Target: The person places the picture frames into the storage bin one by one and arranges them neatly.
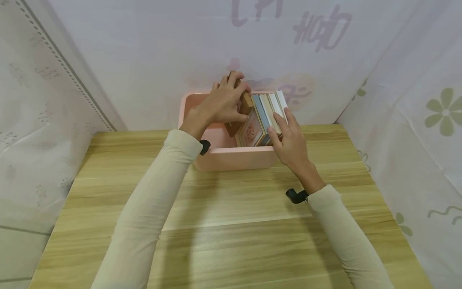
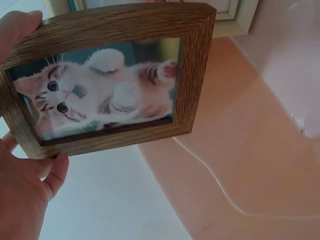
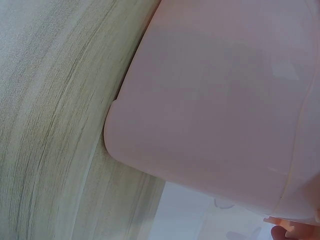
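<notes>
My left hand (image 1: 223,102) grips a brown wooden picture frame (image 2: 117,92) by one end, thumb on one side and fingers on the other. The left wrist view shows its kitten photo turned sideways. That frame is tilted inside a pink plastic bin (image 1: 236,159). To its right, several more picture frames (image 1: 266,110) stand in a leaning row, with white, cream and blue edges. My right hand (image 1: 294,142) rests on the row's right end with fingers extended over the edges. The right wrist view shows mostly the bin's outer wall (image 3: 210,110), with some fingertips at the lower right corner.
The bin stands at the back of a wood-grain table (image 1: 234,241), close against a pale printed backdrop (image 1: 144,52). Patterned cloth (image 1: 426,132) hangs along both sides. The bin's floor (image 1: 218,138) shows to the left of the frames.
</notes>
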Demonstrator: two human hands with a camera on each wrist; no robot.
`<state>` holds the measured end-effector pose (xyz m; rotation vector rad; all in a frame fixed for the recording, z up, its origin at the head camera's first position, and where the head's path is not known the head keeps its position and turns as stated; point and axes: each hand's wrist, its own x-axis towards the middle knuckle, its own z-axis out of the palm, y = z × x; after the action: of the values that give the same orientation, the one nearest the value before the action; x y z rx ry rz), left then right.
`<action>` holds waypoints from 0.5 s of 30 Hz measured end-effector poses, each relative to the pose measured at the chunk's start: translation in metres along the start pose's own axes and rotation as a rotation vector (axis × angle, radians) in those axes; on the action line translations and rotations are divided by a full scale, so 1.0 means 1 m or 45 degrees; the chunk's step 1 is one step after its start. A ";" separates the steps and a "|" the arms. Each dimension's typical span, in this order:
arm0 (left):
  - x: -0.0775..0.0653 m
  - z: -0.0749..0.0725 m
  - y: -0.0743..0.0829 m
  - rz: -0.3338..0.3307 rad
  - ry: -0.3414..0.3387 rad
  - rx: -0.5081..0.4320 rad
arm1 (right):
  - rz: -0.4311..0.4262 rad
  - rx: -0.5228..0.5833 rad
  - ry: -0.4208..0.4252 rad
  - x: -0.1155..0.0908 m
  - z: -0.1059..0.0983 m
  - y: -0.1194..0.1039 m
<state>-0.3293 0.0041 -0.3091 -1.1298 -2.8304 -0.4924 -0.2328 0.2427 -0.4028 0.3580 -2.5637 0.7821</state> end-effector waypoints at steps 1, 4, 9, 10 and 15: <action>0.001 0.000 -0.001 0.011 0.000 -0.007 | 0.002 0.000 -0.001 0.000 0.000 0.000; 0.002 0.002 -0.004 0.047 0.011 -0.040 | 0.005 -0.002 -0.004 0.001 0.000 0.000; 0.006 0.004 -0.006 0.089 0.002 -0.069 | 0.008 -0.007 -0.009 0.000 0.001 0.001; 0.007 0.005 -0.006 0.093 -0.008 -0.065 | 0.007 -0.011 -0.010 0.000 0.001 0.002; 0.013 0.007 -0.006 0.110 -0.052 -0.067 | -0.006 -0.015 -0.004 0.000 0.001 0.003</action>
<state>-0.3424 0.0107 -0.3156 -1.2796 -2.8037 -0.5468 -0.2343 0.2446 -0.4050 0.3621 -2.5682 0.7647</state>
